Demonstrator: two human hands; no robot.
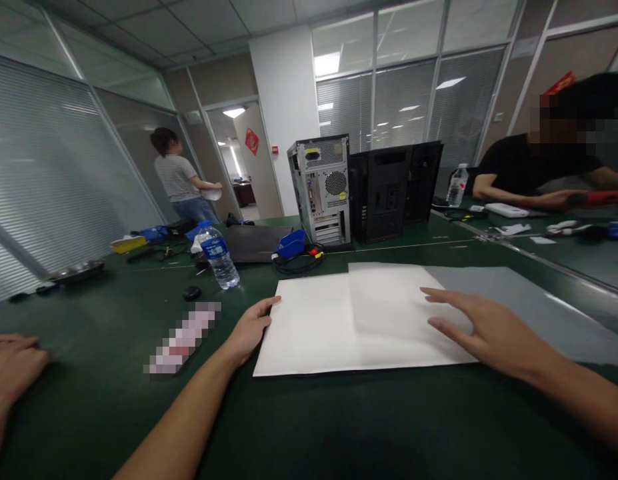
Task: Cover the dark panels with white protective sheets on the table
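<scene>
The white sheet (309, 327) lies flat on the green table (339, 427), which stretches wide before its near edge. The grey sheet (519, 307) reaches past its right edge. The left hand (249, 333), half closed, touches its left edge; grip I cannot tell. The right hand (493, 330), fingers spread, is over its right part, contact unclear.

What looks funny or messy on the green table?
The thin sheet under the right hand looks a bit crooked: it lies to one side of the bigger white sheet and pokes past its far edge. I can't see any spills or anything broken.
</scene>
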